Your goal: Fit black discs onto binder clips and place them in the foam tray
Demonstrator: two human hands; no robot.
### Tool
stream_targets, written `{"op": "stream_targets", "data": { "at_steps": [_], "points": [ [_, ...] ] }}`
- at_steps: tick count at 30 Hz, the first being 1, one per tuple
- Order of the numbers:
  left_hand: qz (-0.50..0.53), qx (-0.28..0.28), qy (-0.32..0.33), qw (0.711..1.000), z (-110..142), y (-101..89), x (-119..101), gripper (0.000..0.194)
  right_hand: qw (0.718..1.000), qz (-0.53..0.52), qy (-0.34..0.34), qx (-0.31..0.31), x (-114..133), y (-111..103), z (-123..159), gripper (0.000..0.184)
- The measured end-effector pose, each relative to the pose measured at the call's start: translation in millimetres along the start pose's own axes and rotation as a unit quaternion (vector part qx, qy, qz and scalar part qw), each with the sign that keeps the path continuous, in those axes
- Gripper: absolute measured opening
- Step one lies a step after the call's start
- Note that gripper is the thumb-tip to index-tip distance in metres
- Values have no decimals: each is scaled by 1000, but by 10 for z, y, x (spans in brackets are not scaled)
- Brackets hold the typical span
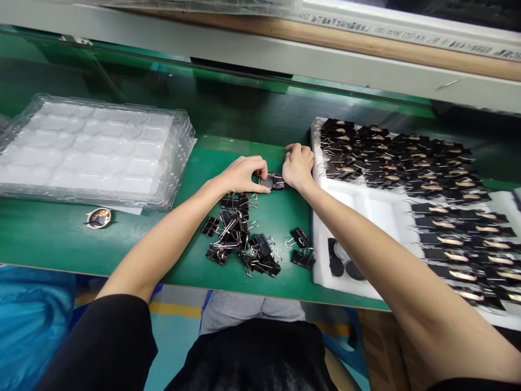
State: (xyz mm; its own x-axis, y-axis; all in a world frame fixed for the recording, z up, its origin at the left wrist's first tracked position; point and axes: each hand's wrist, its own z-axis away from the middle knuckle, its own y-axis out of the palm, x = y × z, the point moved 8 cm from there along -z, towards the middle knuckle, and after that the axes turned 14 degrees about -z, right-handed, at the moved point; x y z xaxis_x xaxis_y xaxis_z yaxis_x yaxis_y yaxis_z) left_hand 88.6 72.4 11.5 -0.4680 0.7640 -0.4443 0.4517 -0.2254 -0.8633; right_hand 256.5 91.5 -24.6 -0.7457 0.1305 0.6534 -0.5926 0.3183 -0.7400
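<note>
Between the thumb and index finger of my left hand (245,172) is a small round dark part (267,182) with a light rim. A black binder clip (278,181) sits against its right side. The curled fingers of my right hand (299,164) are at the clip's other end, partly hiding it. Just below my hands lies a loose pile of black binder clips (231,231) with silver wire handles. Two more clips (302,258) lie to the right of the pile, beside the white foam tray (321,266).
The foam tray holds many rows of black clips (419,157) on gold-rimmed parts, plus dark discs (354,270) in a near compartment. Stacked clear plastic trays (89,149) stand at left. A gold-rimmed round part (99,218) lies before them. A ledge (244,46) runs across the back.
</note>
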Motion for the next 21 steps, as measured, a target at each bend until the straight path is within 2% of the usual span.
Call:
{"op": "stream_targets", "data": {
  "at_steps": [13,18,21],
  "points": [
    [-45,10,-17,999,12,40,9,40,999,-22,-3,-24,-28,7,-35,32],
    [-74,32,-7,997,52,52,-14,39,998,-33,47,-11,62,-29,-1,30],
    [-72,32,-1,997,86,16,-23,33,991,-100,87,-13,120,-131,-66,35]
  ]
}}
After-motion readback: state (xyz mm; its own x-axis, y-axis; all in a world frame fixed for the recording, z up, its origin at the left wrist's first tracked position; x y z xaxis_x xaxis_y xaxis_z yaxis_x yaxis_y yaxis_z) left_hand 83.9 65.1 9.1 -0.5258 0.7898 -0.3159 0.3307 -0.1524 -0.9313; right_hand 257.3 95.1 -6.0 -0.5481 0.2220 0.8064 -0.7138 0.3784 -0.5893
